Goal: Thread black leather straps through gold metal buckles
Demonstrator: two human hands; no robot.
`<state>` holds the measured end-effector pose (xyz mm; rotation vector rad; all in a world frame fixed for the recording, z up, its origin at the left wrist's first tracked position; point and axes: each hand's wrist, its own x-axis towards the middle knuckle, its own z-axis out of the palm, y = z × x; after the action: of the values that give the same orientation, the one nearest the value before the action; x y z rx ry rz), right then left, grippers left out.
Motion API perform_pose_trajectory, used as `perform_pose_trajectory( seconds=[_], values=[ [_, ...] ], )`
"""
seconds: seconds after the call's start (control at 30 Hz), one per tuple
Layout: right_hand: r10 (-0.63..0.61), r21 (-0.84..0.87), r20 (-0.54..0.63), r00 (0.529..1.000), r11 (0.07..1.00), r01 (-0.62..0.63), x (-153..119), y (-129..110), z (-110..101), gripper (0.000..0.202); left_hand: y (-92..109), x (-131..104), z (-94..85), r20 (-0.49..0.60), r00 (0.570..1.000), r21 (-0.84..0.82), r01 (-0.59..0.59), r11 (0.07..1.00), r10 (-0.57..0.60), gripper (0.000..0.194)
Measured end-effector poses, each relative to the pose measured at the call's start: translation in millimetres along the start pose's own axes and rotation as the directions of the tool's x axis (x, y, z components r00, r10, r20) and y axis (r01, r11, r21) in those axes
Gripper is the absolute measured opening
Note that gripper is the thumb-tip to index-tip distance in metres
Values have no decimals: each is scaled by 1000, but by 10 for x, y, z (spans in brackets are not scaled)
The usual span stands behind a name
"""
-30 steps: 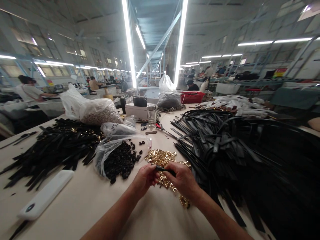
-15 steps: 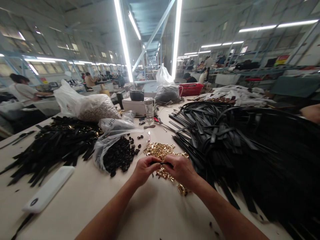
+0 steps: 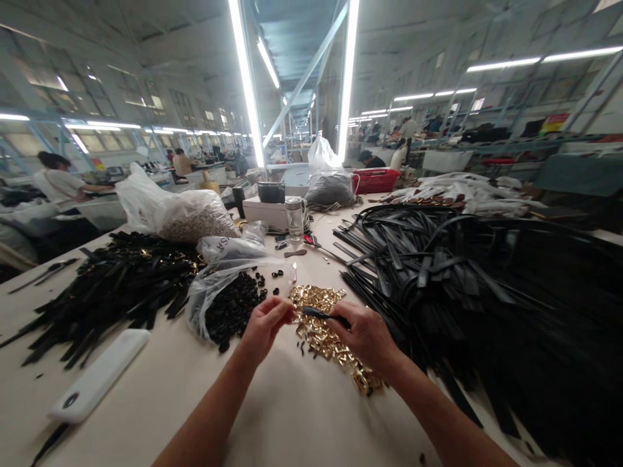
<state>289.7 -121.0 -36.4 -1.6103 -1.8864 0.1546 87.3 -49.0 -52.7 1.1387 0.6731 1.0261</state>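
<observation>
My right hand [image 3: 366,332] is closed round a black strap [image 3: 316,313], whose end sticks out to the left over the heap of gold metal buckles [image 3: 318,299]. My left hand [image 3: 265,329] faces that end with thumb and fingertips pinched together. Whatever is between those fingertips is too small to make out. Left of the left hand, small black loops [image 3: 233,301] spill from an open clear plastic bag [image 3: 198,305]. More gold buckles trail across the table [image 3: 292,408] below the right hand.
Long black straps [image 3: 413,259] are piled at the right. Another heap of black straps with gold fittings [image 3: 117,279] covers the left. A white power bank [image 3: 100,373] lies front left. Behind stand a glass bottle [image 3: 294,220], filled plastic bags [image 3: 195,217] and a red basket [image 3: 374,181].
My hands were together on the black piece; now they have moved apart, the left one drawn leftward. More of the strap shows from my right hand. The camera view has shifted slightly.
</observation>
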Motion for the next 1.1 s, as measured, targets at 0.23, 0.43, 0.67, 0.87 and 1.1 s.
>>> perform_pose_trajectory(
  seconds=[0.23,0.43,0.67,0.87,1.1],
  values=[
    [-28,0,-6,1000,1000,28,-15,0,16,11,-26,-135,147,373,834,323,293,900,-405,48],
    [-74,-135,16,997,988,75,-76,-41,92,11,-201,-19,159,-65,948,115,317,942,-311,47],
    [-77,-204,18,997,976,79,-113,-99,224,29,-298,-38,199,-99,928,98,368,925,-359,50],
    [-97,-156,-5,995,983,95,-123,-152,210,27,-268,-51,202,-3,945,103,325,940,-327,43],
    [-111,-146,6,994,983,110,-70,-89,218,20,-280,11,142,146,953,124,250,960,-267,37]
  ],
)
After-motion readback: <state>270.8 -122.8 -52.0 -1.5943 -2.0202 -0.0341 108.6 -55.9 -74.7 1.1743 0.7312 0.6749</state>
